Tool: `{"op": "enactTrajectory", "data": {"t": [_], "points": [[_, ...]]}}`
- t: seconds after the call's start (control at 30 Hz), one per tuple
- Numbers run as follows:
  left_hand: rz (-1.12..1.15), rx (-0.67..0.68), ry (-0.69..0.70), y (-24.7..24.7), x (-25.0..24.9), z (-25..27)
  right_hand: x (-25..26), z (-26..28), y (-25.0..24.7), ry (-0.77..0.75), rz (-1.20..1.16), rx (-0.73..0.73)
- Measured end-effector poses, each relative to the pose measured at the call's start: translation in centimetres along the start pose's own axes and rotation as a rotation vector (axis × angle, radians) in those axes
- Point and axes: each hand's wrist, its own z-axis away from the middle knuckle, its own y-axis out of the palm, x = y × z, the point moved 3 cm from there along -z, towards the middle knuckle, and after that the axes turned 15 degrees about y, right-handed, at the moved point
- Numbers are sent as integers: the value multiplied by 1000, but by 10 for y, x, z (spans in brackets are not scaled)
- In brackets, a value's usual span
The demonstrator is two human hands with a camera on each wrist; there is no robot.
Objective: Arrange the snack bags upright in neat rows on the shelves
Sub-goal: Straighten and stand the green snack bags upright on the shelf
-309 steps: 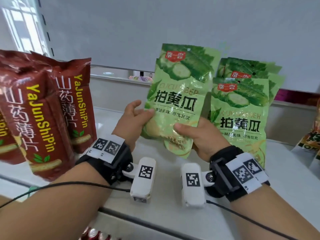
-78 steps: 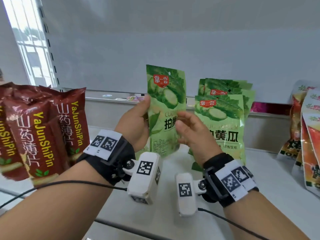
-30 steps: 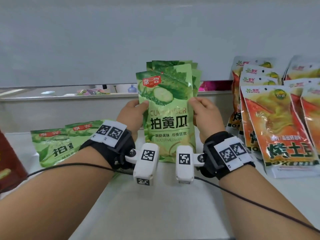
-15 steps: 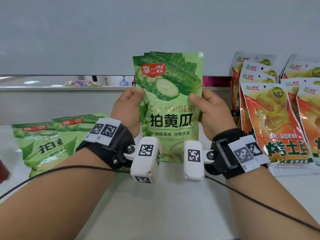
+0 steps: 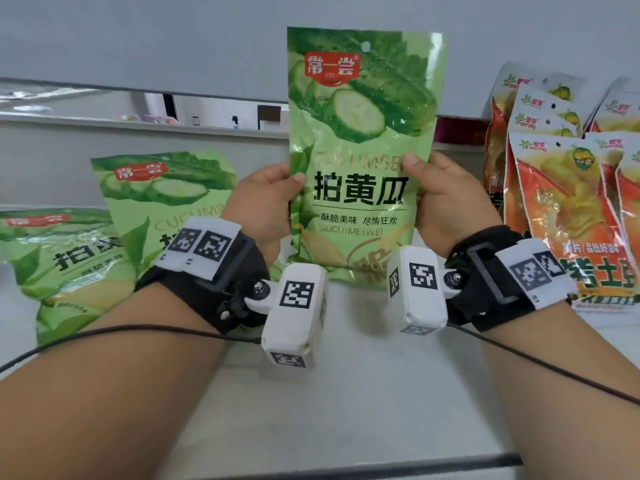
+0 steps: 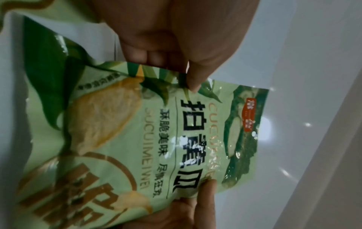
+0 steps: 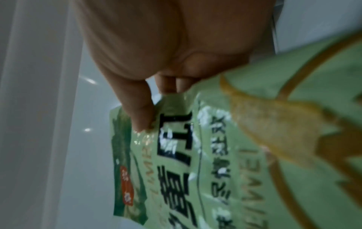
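Note:
A green cucumber snack bag (image 5: 360, 140) stands upright at the centre of the head view, its bottom edge just above the white shelf (image 5: 346, 393). My left hand (image 5: 266, 199) pinches its left edge, thumb on the front. My right hand (image 5: 446, 199) pinches its right edge the same way. In the left wrist view the bag (image 6: 176, 139) fills the frame under my left thumb (image 6: 194, 77). The right wrist view shows the same bag (image 7: 235, 155) with my right thumb (image 7: 141, 116) pressed on its front. Whether more bags sit behind it is hidden.
Two more green cucumber bags (image 5: 162, 202) (image 5: 59, 251) lean back on the shelf at the left. Several orange snack bags (image 5: 568, 209) stand in overlapping rows at the right. The shelf's dark front edge (image 5: 415, 462) runs close to my forearms.
Both hands have lifted the green bag higher and closer while keeping their hold. My view has swung right, away from the red bags, and the leaning green bags have come nearer the centre.

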Motion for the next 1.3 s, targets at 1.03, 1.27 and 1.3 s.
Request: {"op": "enactTrajectory", "data": {"t": [1.03, 1.27, 1.3], "points": [[73, 32, -46, -5, 0, 2, -8, 6, 15, 169, 170, 94], [154, 24, -9, -5, 0, 1, -9, 9, 19, 170, 185, 126], [163, 28, -6, -4, 0, 1, -10, 9, 19, 174, 207, 119]]}}
